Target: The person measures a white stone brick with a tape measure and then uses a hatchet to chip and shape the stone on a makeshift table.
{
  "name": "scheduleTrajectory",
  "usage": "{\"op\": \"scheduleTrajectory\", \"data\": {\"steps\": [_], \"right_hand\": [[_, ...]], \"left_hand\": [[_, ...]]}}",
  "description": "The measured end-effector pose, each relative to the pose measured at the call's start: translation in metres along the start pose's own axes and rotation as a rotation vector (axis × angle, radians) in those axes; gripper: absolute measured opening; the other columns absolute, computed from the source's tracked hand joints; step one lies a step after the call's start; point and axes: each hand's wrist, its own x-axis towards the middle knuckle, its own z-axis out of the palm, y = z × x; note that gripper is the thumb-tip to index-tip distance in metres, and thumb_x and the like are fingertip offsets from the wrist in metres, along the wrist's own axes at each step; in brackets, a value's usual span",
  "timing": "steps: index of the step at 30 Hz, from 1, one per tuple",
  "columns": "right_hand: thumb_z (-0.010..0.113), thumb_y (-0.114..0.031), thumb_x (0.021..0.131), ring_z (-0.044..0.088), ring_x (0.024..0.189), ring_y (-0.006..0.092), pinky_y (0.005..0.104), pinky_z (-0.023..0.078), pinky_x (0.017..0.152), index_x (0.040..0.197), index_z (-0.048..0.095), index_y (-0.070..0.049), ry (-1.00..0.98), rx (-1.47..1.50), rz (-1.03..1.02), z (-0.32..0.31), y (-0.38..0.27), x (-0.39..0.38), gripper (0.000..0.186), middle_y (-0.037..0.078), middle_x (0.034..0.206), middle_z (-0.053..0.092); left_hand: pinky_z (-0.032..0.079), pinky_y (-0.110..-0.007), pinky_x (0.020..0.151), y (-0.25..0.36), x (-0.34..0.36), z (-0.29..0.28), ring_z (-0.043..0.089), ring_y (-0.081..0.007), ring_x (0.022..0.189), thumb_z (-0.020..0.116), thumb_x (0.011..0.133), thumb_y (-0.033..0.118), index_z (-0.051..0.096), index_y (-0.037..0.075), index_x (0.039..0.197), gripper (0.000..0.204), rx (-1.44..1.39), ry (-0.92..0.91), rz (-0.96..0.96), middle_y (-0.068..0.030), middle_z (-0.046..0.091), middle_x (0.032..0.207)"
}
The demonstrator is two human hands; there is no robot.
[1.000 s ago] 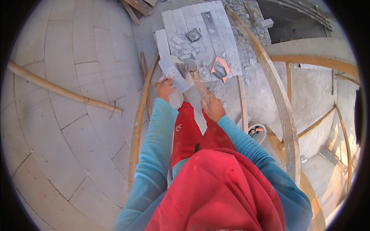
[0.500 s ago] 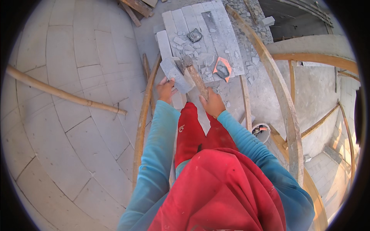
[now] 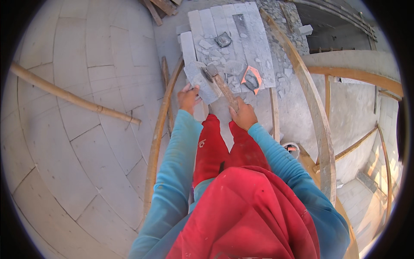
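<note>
My left hand (image 3: 189,99) grips a grey block (image 3: 199,85) by its near left edge, fingers closed against it. The block is tilted at the near left corner of a stack of pale blocks. In my right hand (image 3: 244,115) is a hammer (image 3: 225,91), its worn wooden handle wrapped by my fingers. The hammer's head lies over the block's upper right part and appears to touch it. Beyond the hammer, an orange and dark object (image 3: 251,80) lies on the stack among broken chips (image 3: 233,67). A dark crumpled thing (image 3: 223,39) sits farther back.
Bowed wooden rails (image 3: 307,86) pass on my right, and another wooden pole (image 3: 163,116) stands close on my left. A bamboo pole (image 3: 73,93) crosses the block wall at left. A white bucket (image 3: 292,149) is right of my legs. Rubble (image 3: 285,73) lies beside the stack.
The block in my left hand has turned, showing more of its broad face. The hammer head has come down onto it. The whole view has shifted slightly.
</note>
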Motion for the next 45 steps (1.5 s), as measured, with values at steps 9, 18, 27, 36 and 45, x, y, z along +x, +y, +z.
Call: {"op": "scheduleTrajectory", "data": {"steps": [9,18,27,36,45], "right_hand": [[0.071,-0.029,0.092,0.069,0.081,0.0478,0.0499,0.053,0.070,0.119,0.057,0.005,0.234,0.354,-0.058,-0.036,-0.079,0.010,0.045,0.028,0.084,0.069],[0.071,-0.028,0.092,0.069,0.081,0.0470,0.0493,0.053,0.071,0.117,0.057,0.006,-0.007,0.179,0.029,-0.042,-0.058,0.026,0.045,0.029,0.087,0.069],[0.071,-0.028,0.094,0.069,0.082,0.0486,0.0509,0.053,0.071,0.120,0.058,0.007,0.039,0.096,0.017,-0.001,-0.015,0.021,0.046,0.031,0.085,0.068],[0.069,-0.030,0.093,0.068,0.078,0.0506,0.0533,0.054,0.069,0.121,0.052,0.007,0.235,0.418,-0.117,-0.040,-0.097,0.035,0.050,0.032,0.082,0.068],[0.063,-0.029,0.097,0.066,0.076,0.0537,0.0581,0.051,0.067,0.125,0.049,0.002,0.044,0.078,-0.052,0.006,-0.033,0.056,0.044,0.032,0.088,0.069]], "left_hand": [[0.052,-0.049,0.103,0.002,-0.007,0.002,0.062,-0.0265,0.120,0.071,0.097,0.016,0.048,0.006,0.151,0.060,-0.037,0.029,-0.010,-0.0103,0.064,0.132],[0.053,-0.047,0.101,0.002,-0.008,-0.002,0.063,-0.0272,0.119,0.071,0.096,0.015,0.046,0.005,0.152,0.062,-0.030,0.021,0.001,-0.0106,0.065,0.131],[0.053,-0.048,0.102,0.006,-0.007,0.008,0.063,-0.0267,0.117,0.071,0.096,0.016,0.047,0.005,0.152,0.062,-0.018,-0.008,-0.003,-0.0107,0.064,0.131],[0.052,-0.048,0.102,0.007,-0.010,0.005,0.063,-0.0260,0.117,0.069,0.097,0.016,0.048,0.003,0.150,0.059,-0.003,0.017,0.003,-0.0095,0.065,0.130],[0.054,-0.046,0.099,0.004,-0.003,0.003,0.064,-0.0254,0.117,0.069,0.097,0.015,0.048,0.002,0.150,0.058,0.003,0.045,-0.012,-0.0099,0.065,0.129]]}}
